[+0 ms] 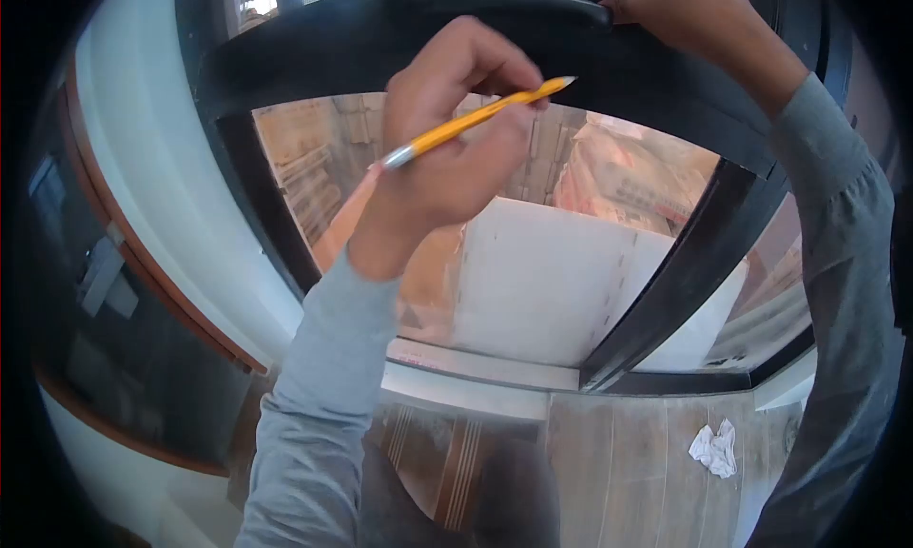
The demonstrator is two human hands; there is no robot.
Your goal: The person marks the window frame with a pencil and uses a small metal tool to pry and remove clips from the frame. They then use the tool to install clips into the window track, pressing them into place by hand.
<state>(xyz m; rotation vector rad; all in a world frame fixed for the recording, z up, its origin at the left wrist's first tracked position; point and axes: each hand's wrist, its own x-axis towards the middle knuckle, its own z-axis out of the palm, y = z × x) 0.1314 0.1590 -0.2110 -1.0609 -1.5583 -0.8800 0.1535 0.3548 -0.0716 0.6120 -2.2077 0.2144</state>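
My left hand (456, 129) is raised in front of the black door frame (352, 58), its fingers closed around a yellow pencil (466, 123). The pencil's pointed end is toward the upper right, and its silver end toward the lower left. At the top right, my right hand (656, 6) touches the end of a dark curved bar (514, 4) on the frame. Its fingers are bent, and the view's top edge cuts part of the hand off, so whether it holds anything is unclear.
Behind the glass are a white panel (542, 277) and wrapped bags (628, 182). A crumpled white cloth or paper (713, 448) lies on the tiled floor (609, 453). To the left are a white wall edge (157, 158) and an orange-brown strip (157, 282).
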